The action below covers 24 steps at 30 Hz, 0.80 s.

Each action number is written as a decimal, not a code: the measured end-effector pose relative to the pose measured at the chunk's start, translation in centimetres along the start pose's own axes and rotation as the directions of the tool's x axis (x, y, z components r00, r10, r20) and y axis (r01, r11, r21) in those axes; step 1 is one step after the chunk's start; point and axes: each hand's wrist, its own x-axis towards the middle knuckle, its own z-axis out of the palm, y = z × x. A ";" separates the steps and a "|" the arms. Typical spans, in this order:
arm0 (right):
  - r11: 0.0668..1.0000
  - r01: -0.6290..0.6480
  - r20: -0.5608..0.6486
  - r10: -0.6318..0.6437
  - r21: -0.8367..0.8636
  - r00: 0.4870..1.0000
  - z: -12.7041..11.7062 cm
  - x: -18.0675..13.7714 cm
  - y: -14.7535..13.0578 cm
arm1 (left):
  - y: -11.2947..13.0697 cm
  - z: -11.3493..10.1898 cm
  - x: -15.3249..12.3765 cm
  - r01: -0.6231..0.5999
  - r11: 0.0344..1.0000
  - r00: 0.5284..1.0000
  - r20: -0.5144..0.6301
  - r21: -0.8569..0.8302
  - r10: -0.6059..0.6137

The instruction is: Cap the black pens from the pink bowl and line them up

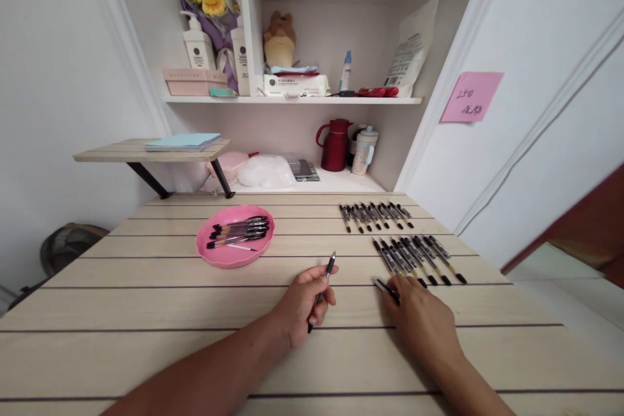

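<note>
Tabletop [146, 305]: matt, wood-look. Left dish [227, 262]: smooth plastic. Right pens [413, 253]: glossy plastic. Far jug [335, 148]: smooth, glossy. Right note [470, 97]: matt paper.

Left hand [309, 296] grips a pen [330, 265], silver end up, leaning slightly right. Right hand [424, 315] low over the table [195, 312], fingers at a second pen [390, 291], just beside the front row of pens [414, 257]. Back row of pens [376, 216] lies beyond. Pink tray [227, 259], at left, contains several pens plus one thin white stick [242, 247]. Red jug [335, 146] upright behind the table.
</note>
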 end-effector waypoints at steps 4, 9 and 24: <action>0.999 -0.023 0.044 0.025 -0.035 0.999 -0.2 2.2 -0.2 | 0.0 0.0 0.1 0.009 1.000 1.000 0.000 -0.003 -0.009; 0.994 -0.016 0.061 0.022 -0.104 0.998 0.1 4.9 -0.5 | 0.0 -0.1 0.2 0.015 1.000 1.000 0.006 -0.020 -0.015; 0.998 -0.063 0.076 0.065 -0.026 0.995 -0.2 5.2 -0.8 | 0.0 -0.1 0.2 0.017 1.000 1.000 0.015 -0.019 -0.017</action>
